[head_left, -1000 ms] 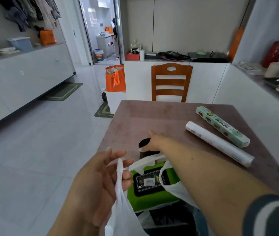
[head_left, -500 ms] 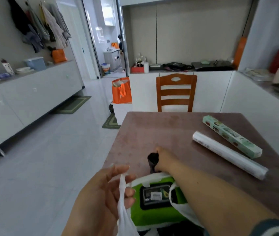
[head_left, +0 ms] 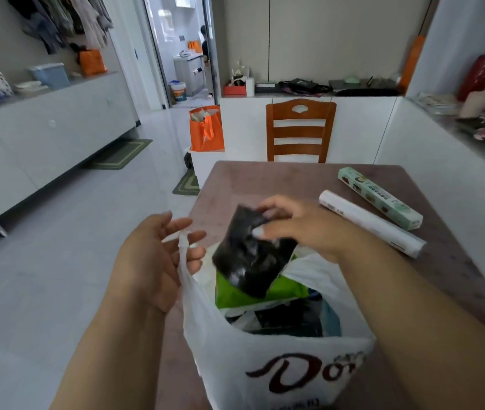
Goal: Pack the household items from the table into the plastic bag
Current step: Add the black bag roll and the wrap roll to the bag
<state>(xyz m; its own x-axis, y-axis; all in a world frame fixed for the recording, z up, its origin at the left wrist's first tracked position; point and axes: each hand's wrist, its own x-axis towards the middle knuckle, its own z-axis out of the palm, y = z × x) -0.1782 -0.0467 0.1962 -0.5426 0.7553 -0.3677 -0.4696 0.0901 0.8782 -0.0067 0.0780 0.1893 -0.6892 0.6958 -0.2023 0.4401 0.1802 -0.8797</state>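
A white plastic bag (head_left: pixel 267 362) with brown lettering stands open on the near end of the brown table (head_left: pixel 288 179). My left hand (head_left: pixel 152 258) pinches the bag's left handle and holds it up. My right hand (head_left: pixel 300 223) grips a black roll of bags (head_left: pixel 250 255) over the bag's mouth, tilted above a green wipes pack (head_left: pixel 253 294) that lies inside. On the table to the right lie a white roll (head_left: pixel 371 223) and a long green box (head_left: pixel 380 199), side by side.
A wooden chair (head_left: pixel 300 131) stands at the table's far end. An orange tote (head_left: pixel 207 128) sits on a low white box left of it. White cabinets line the left wall and the back. A cluttered counter (head_left: pixel 477 113) runs along the right. Open floor lies to the left.
My right hand has lifted the black roll off the table and brought it back over the bag's mouth. My left hand still holds the handle. The view has tilted down.
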